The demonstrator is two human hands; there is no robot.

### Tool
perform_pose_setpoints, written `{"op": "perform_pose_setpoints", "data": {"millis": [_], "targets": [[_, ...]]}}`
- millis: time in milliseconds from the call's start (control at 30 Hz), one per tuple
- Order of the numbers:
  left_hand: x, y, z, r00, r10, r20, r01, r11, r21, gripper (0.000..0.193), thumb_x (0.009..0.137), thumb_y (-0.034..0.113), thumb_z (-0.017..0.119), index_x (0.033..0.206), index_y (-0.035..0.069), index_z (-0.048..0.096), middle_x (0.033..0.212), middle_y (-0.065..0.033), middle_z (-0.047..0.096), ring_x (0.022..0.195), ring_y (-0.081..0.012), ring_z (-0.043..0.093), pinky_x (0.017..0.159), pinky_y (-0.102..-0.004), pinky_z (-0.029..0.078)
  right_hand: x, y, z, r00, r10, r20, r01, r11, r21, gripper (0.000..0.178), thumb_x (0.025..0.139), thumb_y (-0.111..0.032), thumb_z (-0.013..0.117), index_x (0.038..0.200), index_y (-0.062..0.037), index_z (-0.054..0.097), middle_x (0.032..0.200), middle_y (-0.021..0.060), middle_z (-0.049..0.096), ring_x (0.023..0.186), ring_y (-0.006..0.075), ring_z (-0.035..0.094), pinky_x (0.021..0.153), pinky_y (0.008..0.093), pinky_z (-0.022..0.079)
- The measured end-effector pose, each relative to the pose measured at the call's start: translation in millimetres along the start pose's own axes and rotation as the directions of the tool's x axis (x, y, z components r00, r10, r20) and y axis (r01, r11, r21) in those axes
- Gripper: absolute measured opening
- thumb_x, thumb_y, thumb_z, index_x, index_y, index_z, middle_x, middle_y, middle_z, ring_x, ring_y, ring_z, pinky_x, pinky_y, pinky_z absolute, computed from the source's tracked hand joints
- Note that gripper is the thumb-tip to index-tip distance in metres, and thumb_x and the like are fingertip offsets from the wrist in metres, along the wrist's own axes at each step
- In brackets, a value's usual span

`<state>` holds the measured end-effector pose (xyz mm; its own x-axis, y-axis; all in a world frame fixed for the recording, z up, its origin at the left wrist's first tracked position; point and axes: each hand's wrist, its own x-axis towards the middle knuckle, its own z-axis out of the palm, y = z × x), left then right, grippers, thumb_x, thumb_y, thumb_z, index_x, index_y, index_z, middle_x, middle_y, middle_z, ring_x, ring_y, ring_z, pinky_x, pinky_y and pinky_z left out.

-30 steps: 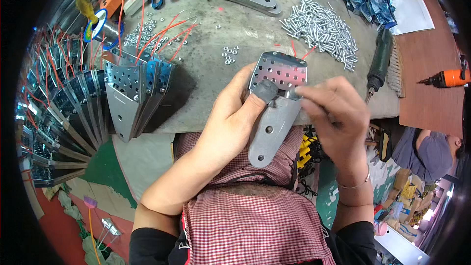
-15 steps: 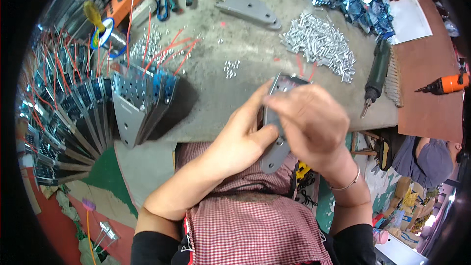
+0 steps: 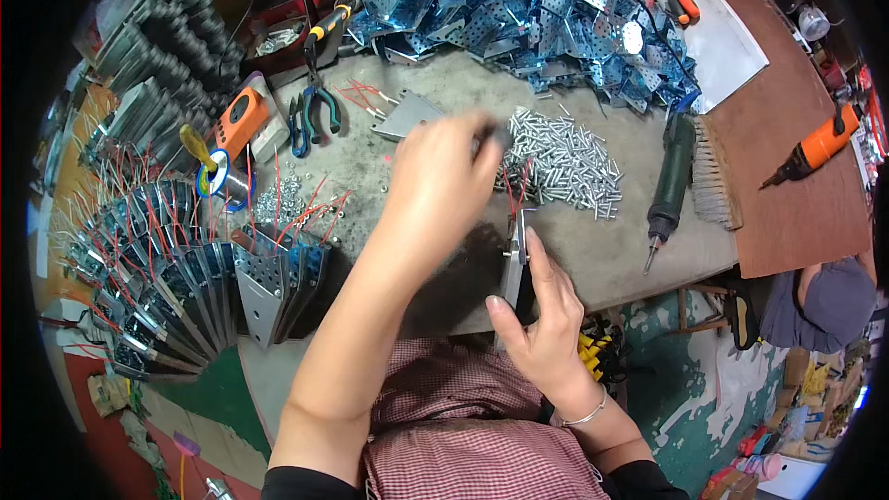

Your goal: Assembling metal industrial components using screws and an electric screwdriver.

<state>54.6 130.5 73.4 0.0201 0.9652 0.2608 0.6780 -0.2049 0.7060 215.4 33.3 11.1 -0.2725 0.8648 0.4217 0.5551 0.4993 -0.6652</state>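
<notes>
My right hand [image 3: 546, 329] grips a grey metal bracket [image 3: 515, 264], held on edge between thumb and fingers, with red wires at its far end. My left hand [image 3: 440, 181] is raised over the bench, fingers curled. Something dark and blurred shows at its fingertips, too unclear to name. Just right of it lies a heap of small silver screws or rivets [image 3: 569, 167]. Partly behind the left hand is another grey bracket [image 3: 407, 114] with red wires. Several wired brackets [image 3: 259, 296] stand together at the left, beside a fanned row of similar ones [image 3: 171, 268].
Blue perforated plates [image 3: 528, 18] are heaped at the back. A green electric screwdriver [image 3: 673, 176] and a brush [image 3: 713, 176] lie right, near an orange power tool [image 3: 820, 156]. Pliers [image 3: 319, 111], a solder spool [image 3: 227, 181] and an orange device [image 3: 244, 118] sit left. Another person [image 3: 820, 306] is at far right.
My left hand has let go of the bracket and moved forward over the bench. My right hand now holds the bracket, which is turned on edge. The view has shifted.
</notes>
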Motion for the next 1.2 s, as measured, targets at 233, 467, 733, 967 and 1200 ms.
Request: {"op": "perform_pose_setpoints", "data": {"millis": [233, 467, 733, 967, 1200], "targets": [[147, -59, 66, 0.925, -0.377, -0.044, 0.348, 0.887, -0.303, 0.044, 0.083, 0.016, 0.056, 0.120, -0.008, 0.053, 0.080, -0.0177, 0.068, 0.059, -0.0260, 0.067, 0.051, -0.0372, 0.052, -3, 3, 4, 0.986, -0.095, -0.135, 0.102, 0.994, 0.048, 0.067, 0.081, -0.024, 0.065, 0.133, 0.0095, 0.042, 0.105, 0.0253, 0.062, 0.092, 0.0404, 0.062, 0.086, 0.0440, 0.048], [88, -44, 24, 0.947, -0.075, -0.313, 0.190, 0.916, 0.353, 0.026, 0.075, 0.011, 0.064, 0.097, -0.002, 0.059, 0.091, -0.0226, 0.066, 0.092, -0.0401, 0.062, 0.081, -0.0450, 0.048, -4, 7, 4, 0.991, -0.077, -0.108, 0.086, 0.993, 0.078, 0.066, 0.082, -0.024, 0.065, 0.133, 0.0091, 0.041, 0.111, 0.0256, 0.060, 0.096, 0.0402, 0.061, 0.088, 0.0438, 0.047], [-71, -28, -16, 0.983, 0.107, -0.151, -0.085, 0.986, 0.144, 0.045, 0.070, -0.006, 0.064, 0.110, 0.007, 0.050, 0.079, -0.0158, 0.062, 0.075, -0.0389, 0.062, 0.064, -0.0454, 0.048, -2, 7, 8, 0.999, -0.040, -0.034, 0.043, 0.993, 0.107, 0.064, 0.086, -0.021, 0.060, 0.135, 0.0118, 0.036, 0.125, 0.0273, 0.052, 0.107, 0.0422, 0.056, 0.094, 0.0446, 0.043], [-80, -41, 2, 0.900, 0.313, -0.303, -0.248, 0.940, 0.233, 0.033, 0.063, -0.005, 0.065, 0.092, 0.007, 0.055, 0.084, -0.0094, 0.059, 0.083, -0.0304, 0.060, 0.067, -0.0403, 0.049, -2, -4, 25, 0.999, -0.037, 0.022, 0.032, 0.984, 0.177, 0.063, 0.093, -0.024, 0.052, 0.140, 0.0106, 0.029, 0.135, 0.0280, 0.045, 0.123, 0.0347, 0.049, 0.100, 0.0383, 0.038], [-76, -31, -11, 0.934, 0.294, -0.202, -0.254, 0.946, 0.203, 0.028, 0.067, -0.006, 0.062, 0.093, 0.003, 0.055, 0.089, -0.0148, 0.060, 0.082, -0.0367, 0.060, 0.067, -0.0397, 0.050, -2, -5, 27, 0.999, -0.046, 0.006, 0.045, 0.993, 0.112, 0.065, 0.089, -0.023, 0.056, 0.138, 0.0122, 0.031, 0.131, 0.0292, 0.047, 0.114, 0.0434, 0.052, 0.097, 0.0448, 0.040]]}}
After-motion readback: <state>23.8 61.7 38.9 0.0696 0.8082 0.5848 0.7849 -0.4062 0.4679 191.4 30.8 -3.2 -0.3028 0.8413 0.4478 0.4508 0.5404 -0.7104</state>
